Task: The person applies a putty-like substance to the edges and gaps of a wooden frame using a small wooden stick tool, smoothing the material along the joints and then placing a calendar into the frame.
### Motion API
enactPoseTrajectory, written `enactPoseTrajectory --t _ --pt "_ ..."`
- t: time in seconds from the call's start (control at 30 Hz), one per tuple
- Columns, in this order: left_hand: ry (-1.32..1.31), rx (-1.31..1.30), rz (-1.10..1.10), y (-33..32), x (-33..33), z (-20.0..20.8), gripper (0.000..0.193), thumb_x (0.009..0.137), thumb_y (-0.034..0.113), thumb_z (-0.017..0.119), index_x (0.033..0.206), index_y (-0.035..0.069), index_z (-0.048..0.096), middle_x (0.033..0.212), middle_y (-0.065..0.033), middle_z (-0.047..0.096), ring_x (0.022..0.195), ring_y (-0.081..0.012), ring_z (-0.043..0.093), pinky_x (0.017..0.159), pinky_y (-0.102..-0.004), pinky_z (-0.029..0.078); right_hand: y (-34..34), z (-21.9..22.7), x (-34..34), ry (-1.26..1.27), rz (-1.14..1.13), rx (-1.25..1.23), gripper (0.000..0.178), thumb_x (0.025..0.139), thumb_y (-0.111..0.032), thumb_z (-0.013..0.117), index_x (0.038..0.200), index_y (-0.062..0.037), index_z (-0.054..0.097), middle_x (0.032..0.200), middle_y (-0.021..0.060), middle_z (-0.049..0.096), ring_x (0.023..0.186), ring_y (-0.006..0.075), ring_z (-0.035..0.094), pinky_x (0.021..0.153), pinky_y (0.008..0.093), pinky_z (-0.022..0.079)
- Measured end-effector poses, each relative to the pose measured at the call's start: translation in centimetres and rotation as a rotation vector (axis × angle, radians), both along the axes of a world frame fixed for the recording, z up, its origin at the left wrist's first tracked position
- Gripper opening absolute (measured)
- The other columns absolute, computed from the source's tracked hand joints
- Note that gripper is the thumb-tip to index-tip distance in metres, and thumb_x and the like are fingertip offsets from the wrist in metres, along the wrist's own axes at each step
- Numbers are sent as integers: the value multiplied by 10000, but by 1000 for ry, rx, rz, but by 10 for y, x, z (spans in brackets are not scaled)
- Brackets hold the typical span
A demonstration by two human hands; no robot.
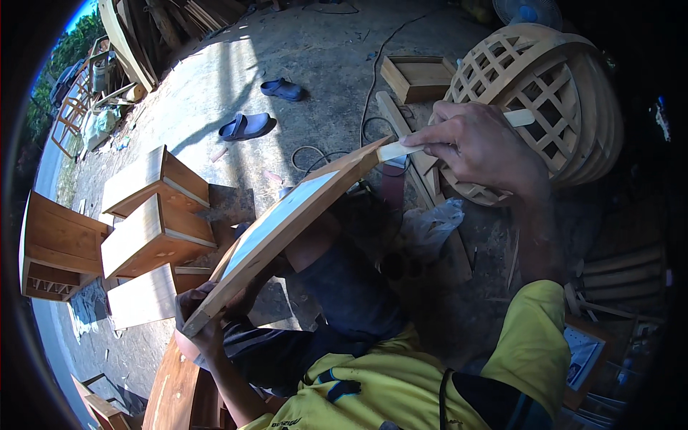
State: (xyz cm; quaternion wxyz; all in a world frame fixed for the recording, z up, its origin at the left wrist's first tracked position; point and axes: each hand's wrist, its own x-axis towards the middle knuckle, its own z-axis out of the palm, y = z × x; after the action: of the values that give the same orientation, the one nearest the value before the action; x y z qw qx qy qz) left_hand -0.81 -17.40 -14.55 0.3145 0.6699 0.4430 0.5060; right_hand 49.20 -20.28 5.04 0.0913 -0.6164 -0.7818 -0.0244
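Holding a wooden frame aslant above the lap, a seated person's left hand is clamped around its lower end. The right hand pinches a pale flat stick, its tip apparently touching the frame's upper end. The frame looks assembled, with a light-blue surface inside; work on that end seems under way, but how much edge remains untreated cannot be told. To the left, wooden boxes cluster on the concrete floor. Beyond lie blue clogs and a dark cord. A curved wooden lattice sits close behind the right hand and might crowd it; a clear plastic bag lies below.
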Motion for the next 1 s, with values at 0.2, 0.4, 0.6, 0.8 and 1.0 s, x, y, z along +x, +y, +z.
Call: enactPoseTrajectory --t 0.2,0.4,0.6,0.8,1.0 --pt "-19 -38 -48 1 -3 1 394 876 172 813 1071 1 517 1000 -193 693 974 -285 686 914 -395 542 40 38 -6 74 88 -330 221 914 -198 700 1103 -171 812 962 96 767 935 252 726 872 394 542" --pt "-84 -51 -10 -1 3 -4 455 870 236 843 1077 4 511 1005 -191 693 983 -292 686 927 -403 539 75 60 -29 -54 72 -502 208 867 -173 749 1061 -140 818 931 43 778 945 222 731 860 383 537" --pt "-82 -27 -15 -6 -1 -4 476 867 252 851 1091 -2 517 1024 -201 707 989 -302 697 937 -411 539 65 65 -7 -123 72 -317 229 871 -138 740 1088 -141 814 914 66 760 846 233 712 778 389 536" --pt "-204 -85 -114 1 8 9 469 767 75 897 1098 -12 576 1075 -169 730 1048 -254 724 950 -385 580 4 -16 -83 520 288 80 423 884 23 729 1289 -99 728 905 92 646 744 188 624 654 337 505" --pt "-117 103 -73 8 9 10 394 720 87 916 1029 39 675 971 -47 767 954 -158 756 860 -301 593 -15 -53 -206 432 553 50 522 823 91 766 1308 -97 719 838 66 540 676 165 558 596 325 457"
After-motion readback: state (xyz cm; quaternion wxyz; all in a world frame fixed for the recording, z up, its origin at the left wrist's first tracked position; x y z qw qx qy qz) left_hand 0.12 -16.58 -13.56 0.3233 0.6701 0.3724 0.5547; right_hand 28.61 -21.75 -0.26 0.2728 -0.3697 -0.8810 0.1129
